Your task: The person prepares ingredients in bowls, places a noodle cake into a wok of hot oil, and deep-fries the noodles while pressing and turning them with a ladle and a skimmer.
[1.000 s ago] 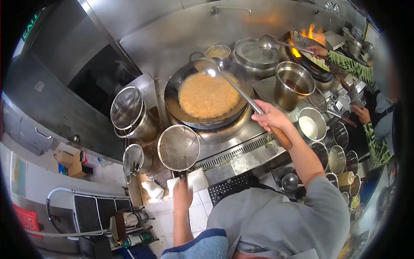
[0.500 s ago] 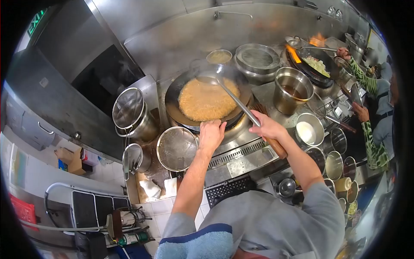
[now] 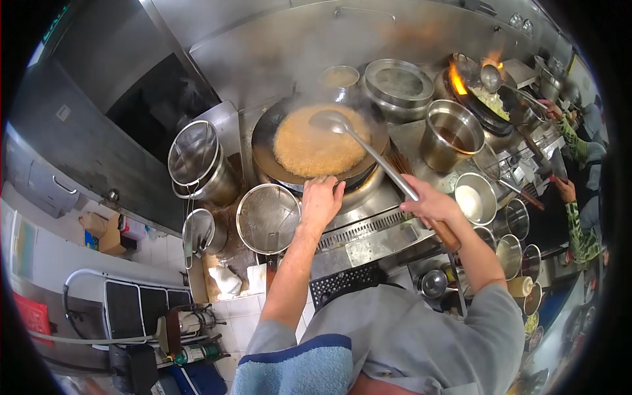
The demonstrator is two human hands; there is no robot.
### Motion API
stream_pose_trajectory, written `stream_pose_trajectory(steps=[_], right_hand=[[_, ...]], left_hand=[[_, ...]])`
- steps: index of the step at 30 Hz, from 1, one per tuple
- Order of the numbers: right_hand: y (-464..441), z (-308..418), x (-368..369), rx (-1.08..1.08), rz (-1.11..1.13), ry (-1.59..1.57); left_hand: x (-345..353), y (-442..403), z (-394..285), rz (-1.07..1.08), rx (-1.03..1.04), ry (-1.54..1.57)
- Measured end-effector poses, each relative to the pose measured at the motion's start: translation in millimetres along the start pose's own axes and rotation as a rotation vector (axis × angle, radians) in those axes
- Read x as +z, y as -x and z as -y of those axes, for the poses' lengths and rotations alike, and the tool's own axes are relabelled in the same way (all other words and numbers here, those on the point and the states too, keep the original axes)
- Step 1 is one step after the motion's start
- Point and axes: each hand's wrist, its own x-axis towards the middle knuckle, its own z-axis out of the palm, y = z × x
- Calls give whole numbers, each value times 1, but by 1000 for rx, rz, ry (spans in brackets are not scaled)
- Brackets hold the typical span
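Bubbling orange-brown liquid (image 3: 315,150) fills the bottom of a large dark wok (image 3: 263,146) on the stove, with steam rising from it. At the wok's near rim my left hand (image 3: 322,201) is closed on the edge; whatever lies under the fingers is hidden. Wrapped round the wooden-ended handle of a long metal ladle (image 3: 378,158) is my right hand (image 3: 428,201). The ladle's bowl shows over the far part of the liquid; whether it touches the surface I cannot tell.
A round strainer (image 3: 268,217) sits left of my forearm, near another strainer (image 3: 192,153) on a pot. To the right stand a deep steel pot (image 3: 453,137) and several small containers. A co-worker's hand (image 3: 552,110) holds a ladle by a flaming wok (image 3: 464,102).
My right hand has shifted slightly right, and the ladle's bowl has moved a little right and shows more fully. My left hand stays at the rim. The co-worker's ladle has swung over their wok.
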Motion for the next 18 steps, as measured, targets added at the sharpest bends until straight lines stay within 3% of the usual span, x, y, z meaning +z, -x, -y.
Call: stream_pose_trajectory(steps=[4, 7, 10, 13, 18], right_hand=[[5, -13, -21, 40, 123, -240], [-21, -9, -13, -71, 50, 59], [-47, -10, 1, -106, -58, -63], [-61, 1, -9, -145, 86, -169], [-110, 22, 4, -148, -21, 210]], left_hand=[[-22, 19, -6, -171, 30, 81], [-53, 57, -5, -148, -5, 152], [-81, 111, 18, -58, -189, 297], [-99, 180, 49, -25, -475, 259], [-120, 292, 93, 68, -776, -42]])
